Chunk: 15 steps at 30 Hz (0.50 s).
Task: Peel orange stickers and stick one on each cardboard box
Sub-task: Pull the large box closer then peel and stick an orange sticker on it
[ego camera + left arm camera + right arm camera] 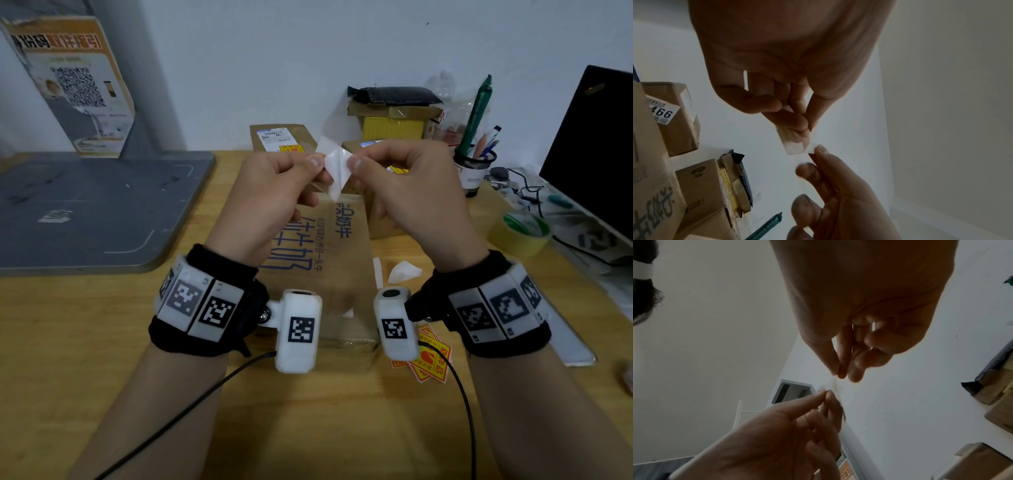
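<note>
Two thumbs meet over one white sheet (334,171): I see my left hand (270,202) pinching its left edge between thumb and forefinger, and my right hand (407,192) pinching the right edge the same way. The remaining fingers of both hands curl loosely under the palms. From the left wrist view, the left fingertips (795,120) press together on a pale, translucent strip (795,144), while the right fingers (818,162) close on its other end. Whether the sheet is a sticker or only backing, I cannot tell; its white side faces me.

Both hands are raised above the desk (308,428), knuckles up, wrists level and close together, forearms running back toward me.

Below them lies a big box (329,260) with blue print. Orange stickers (430,359) lie on the desk just right of its near corner, under my right wrist. Two white scraps (402,270) lie beside the box. A far box (284,138) already carries an orange sticker (291,148). A tape roll (519,233) sits to the right.
</note>
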Tool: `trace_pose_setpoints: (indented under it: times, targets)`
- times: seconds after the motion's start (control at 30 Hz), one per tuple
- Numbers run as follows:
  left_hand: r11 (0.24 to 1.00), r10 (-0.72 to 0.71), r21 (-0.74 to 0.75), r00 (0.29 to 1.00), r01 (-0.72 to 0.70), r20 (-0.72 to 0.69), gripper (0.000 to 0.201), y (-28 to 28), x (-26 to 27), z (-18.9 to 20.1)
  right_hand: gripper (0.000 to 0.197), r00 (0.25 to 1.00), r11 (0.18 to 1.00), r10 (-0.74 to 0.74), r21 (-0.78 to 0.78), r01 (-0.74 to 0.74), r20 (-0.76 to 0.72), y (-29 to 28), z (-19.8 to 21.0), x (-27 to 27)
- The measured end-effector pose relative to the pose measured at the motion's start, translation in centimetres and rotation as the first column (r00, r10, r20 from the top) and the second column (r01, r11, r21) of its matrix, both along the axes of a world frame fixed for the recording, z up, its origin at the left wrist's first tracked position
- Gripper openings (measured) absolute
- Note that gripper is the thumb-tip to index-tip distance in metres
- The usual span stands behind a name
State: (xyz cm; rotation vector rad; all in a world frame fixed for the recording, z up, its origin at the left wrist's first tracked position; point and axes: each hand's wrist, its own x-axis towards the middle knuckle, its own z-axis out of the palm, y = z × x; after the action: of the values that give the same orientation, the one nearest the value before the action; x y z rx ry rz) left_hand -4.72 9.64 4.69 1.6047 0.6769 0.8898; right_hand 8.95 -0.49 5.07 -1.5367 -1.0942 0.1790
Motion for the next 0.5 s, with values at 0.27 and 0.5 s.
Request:
trace_pose_setpoints:
  times: [0.27, 0.5]
  targets:
    - [0.998, 0.067, -0.011, 0.997, -0.067, -0.029, 0.023, 0.5, 0.0, -0.2, 0.010, 0.979, 1.000, 0.028, 0.016, -0.025, -0.200, -0.4, 0.1, 1.9]
    - [0.997, 0.032, -0.076, 0.999, -0.032, 0.003, 0.021, 0.4, 0.1, -0.2, 0.005, 0.975, 0.999, 0.002, 0.048, 0.008, -0.220, -0.3, 0.2, 1.8]
